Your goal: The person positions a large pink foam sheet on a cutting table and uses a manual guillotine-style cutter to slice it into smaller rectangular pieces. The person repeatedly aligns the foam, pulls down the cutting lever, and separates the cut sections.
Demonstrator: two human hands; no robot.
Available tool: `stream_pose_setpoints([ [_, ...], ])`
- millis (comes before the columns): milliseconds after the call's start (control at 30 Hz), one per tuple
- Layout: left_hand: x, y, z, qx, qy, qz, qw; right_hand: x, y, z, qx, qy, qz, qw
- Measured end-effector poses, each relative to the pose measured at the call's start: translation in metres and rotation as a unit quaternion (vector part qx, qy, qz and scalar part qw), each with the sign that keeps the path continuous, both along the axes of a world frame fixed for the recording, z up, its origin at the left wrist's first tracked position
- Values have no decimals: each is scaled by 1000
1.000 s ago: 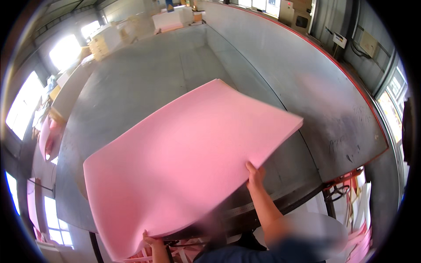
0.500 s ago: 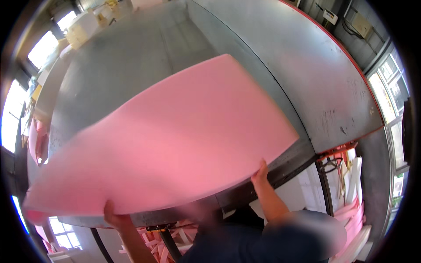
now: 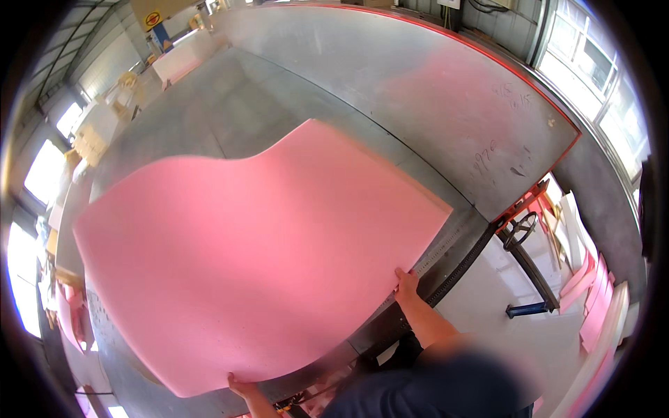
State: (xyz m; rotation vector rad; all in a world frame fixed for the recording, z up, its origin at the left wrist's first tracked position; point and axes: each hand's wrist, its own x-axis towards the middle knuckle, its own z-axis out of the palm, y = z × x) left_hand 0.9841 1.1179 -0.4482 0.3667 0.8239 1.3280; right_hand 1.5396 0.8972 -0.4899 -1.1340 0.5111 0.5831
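A large, thin pink foam sheet (image 3: 265,237) stretches across the grey metal table (image 3: 258,90). Its left part bulges upward and its far edge dips in a wave, while the right far corner lies low by the tabletop seam. At the sheet's near left edge, my left hand (image 3: 242,385) grips the border, with the thumb on top and the other fingers hidden underneath. My right hand (image 3: 406,284) pinches the near edge farther right, close to the table's front rim.
An upright metal panel (image 3: 446,104) with a red edge borders the table at the right. Beneath it are a handwheel (image 3: 521,230) and a steel leg. Pink and white foam offcuts (image 3: 592,292) lean at the lower right. Pale foam blocks (image 3: 94,136) are stacked far left.
The sheet's left part has swung up and farther onto the table, and a wave has formed along its far edge. Both hands still hold the near edge. The view has tilted upward.
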Motion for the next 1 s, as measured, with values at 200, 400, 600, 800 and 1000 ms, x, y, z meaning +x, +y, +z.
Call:
stream_pose_setpoints([
  [200,34,26,52,-79,94,82,989,36,18,106,103,-160,3,982],
  [400,28,47,76,-37,144,124,981,34,23,192,108,-264,2,959],
  [600,59,10,27,-130,134,101,977,64,-12,53,27,-61,4,998],
  [800,84,11,42,-121,169,99,973,80,-7,2,-29,-13,8,999],
  [1000,100,16,63,-98,214,69,969,99,-13,21,-31,-62,-13,998],
])
